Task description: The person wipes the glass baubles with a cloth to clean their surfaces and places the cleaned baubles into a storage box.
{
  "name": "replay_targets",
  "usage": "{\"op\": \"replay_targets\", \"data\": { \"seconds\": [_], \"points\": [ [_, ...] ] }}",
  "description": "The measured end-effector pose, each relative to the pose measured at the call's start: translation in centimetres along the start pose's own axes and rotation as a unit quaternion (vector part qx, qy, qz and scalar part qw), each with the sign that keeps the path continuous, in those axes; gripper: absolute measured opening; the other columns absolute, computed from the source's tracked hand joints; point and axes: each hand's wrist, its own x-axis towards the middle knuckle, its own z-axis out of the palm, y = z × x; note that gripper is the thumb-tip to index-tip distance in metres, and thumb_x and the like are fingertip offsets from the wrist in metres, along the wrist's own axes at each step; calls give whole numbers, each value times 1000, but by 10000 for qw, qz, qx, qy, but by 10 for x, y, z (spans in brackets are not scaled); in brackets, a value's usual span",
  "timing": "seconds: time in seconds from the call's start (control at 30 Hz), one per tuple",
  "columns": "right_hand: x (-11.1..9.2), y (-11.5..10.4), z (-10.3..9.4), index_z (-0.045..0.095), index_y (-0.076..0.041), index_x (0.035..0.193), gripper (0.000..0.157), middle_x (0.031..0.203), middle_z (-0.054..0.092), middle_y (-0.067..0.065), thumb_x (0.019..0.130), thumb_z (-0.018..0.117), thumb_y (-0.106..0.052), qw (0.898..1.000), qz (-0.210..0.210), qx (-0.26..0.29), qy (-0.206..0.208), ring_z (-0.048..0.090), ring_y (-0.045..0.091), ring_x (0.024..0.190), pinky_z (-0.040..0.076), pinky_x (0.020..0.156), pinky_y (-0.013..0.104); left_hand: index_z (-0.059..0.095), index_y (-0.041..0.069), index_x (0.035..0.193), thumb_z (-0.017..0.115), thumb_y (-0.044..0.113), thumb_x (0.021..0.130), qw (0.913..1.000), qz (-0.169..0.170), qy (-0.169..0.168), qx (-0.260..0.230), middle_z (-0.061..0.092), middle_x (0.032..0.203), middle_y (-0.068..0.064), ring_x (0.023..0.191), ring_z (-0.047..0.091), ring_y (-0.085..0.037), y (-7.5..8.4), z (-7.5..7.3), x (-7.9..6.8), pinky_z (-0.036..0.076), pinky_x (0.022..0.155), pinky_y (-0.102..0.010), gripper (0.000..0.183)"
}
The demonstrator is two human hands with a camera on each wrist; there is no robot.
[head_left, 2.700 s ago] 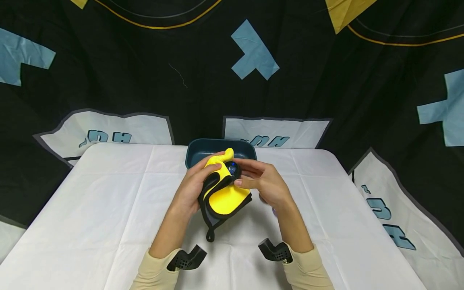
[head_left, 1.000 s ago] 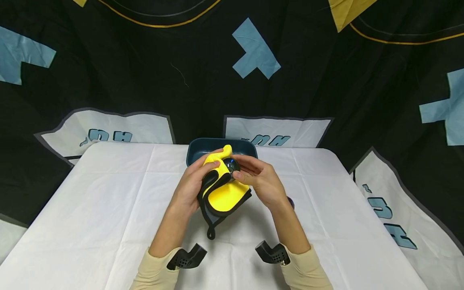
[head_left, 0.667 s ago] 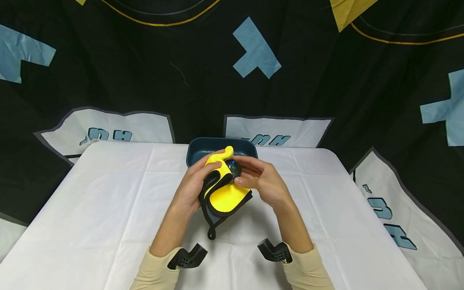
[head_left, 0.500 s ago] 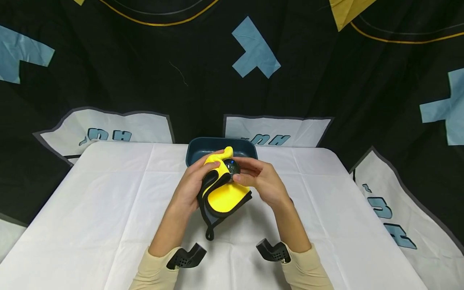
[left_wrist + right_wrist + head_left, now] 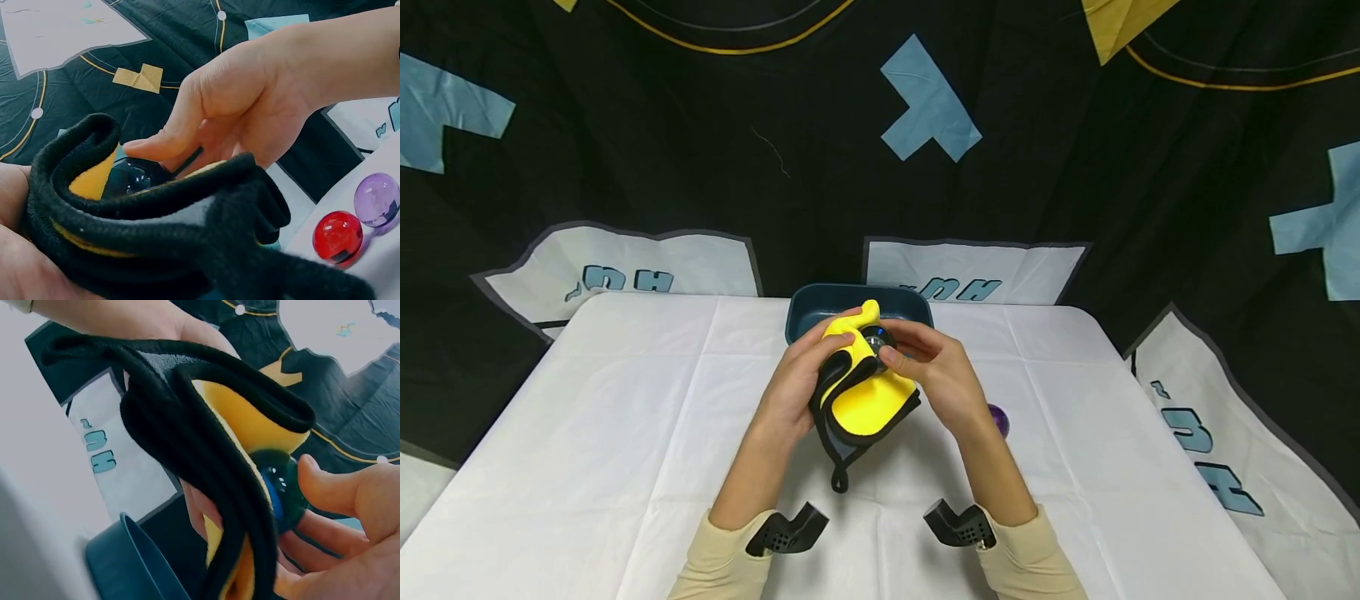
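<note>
My left hand (image 5: 792, 382) grips a bunched yellow cloth (image 5: 868, 410) with black edging and a hanging loop, raised over the table. A dark, glossy see-through ball (image 5: 878, 338) sits in the cloth's fold. My right hand (image 5: 953, 382) holds that ball between thumb and fingers. In the right wrist view the ball (image 5: 284, 487) looks green-blue, its one side against the yellow face of the cloth (image 5: 234, 415) and the right thumb on the other. From the left wrist, the black hem (image 5: 156, 234) covers much of the ball.
Behind the hands, at the table's far edge, stands a dark teal tub (image 5: 808, 302). A purple ball (image 5: 377, 200) and a red ball (image 5: 337, 237) lie on the white tablecloth (image 5: 625, 450) to the right; the right forearm hides the red one in the head view.
Both hands keep their hold on cloth and ball. The right hand makes small back-and-forth shifts, its thumb now a little higher on the ball, and the purple ball shows beside the forearm.
</note>
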Motion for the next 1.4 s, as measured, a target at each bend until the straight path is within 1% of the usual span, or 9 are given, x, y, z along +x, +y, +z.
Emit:
{"op": "replay_targets", "data": {
  "seconds": [0.17,0.27,0.37,0.6,0.87,1.07,1.17,1.3,1.4],
  "points": [
    [0,1,-7,63,-15,139,51,140,63,6,89,75,-12,9987,-57,3,-508,62,23,127,52,105,33,61,25,140,59,23,99,10000,-38,62,-2,54,144,1,129,57,-22,0,-1,1,53,102,-27,41],
    [1,2,-9,61,-11,141,54,143,61,11,88,73,-5,9977,-139,3,-662,62,27,126,53,103,33,61,25,140,59,23,99,9999,-66,58,64,54,144,2,129,56,-22,0,0,0,53,102,-28,41],
    [1,3,-8,63,-12,138,51,142,62,12,89,73,-7,9987,-134,-104,-490,63,27,123,54,101,31,62,26,138,60,24,99,9999,-75,64,121,54,143,3,129,56,-22,0,0,0,53,103,-28,40],
    [1,-1,-2,68,-14,134,46,126,71,9,88,77,-13,9995,280,-141,-30,69,22,111,57,97,32,62,27,137,57,22,98,9999,-32,104,69,54,143,1,128,58,-23,1,0,-1,53,103,-28,40],
    [1,0,-3,68,-14,133,46,124,72,9,87,77,-14,9995,229,-218,-33,69,22,110,57,97,33,62,28,139,55,19,97,9999,-102,68,113,53,143,0,125,58,-24,2,0,-2,55,100,-28,43],
    [0,-1,-3,68,-14,133,47,124,72,9,87,77,-14,9995,262,-156,-80,69,22,111,56,98,34,62,30,138,63,26,98,9996,-51,57,268,54,141,0,126,59,-24,1,0,-2,54,102,-31,40],
    [0,0,-3,67,-15,134,47,124,72,9,87,77,-14,9995,255,-153,-66,69,22,112,56,99,35,61,30,138,68,28,96,9994,-15,67,337,54,141,-1,126,60,-25,0,0,-2,54,102,-32,42],
    [0,0,-2,68,-15,133,46,123,72,8,88,78,-17,9995,255,-169,-37,69,22,113,56,99,36,61,31,138,71,22,93,9992,-14,83,381,52,142,-3,125,60,-27,-1,1,-2,55,101,-35,47],
    [1,0,-2,69,-14,131,44,121,72,9,89,77,-19,9993,270,-261,74,68,22,111,56,99,36,62,32,138,68,16,92,9990,-31,117,422,51,144,-1,126,58,-26,-1,1,-1,55,101,-34,49]
  ]
}}
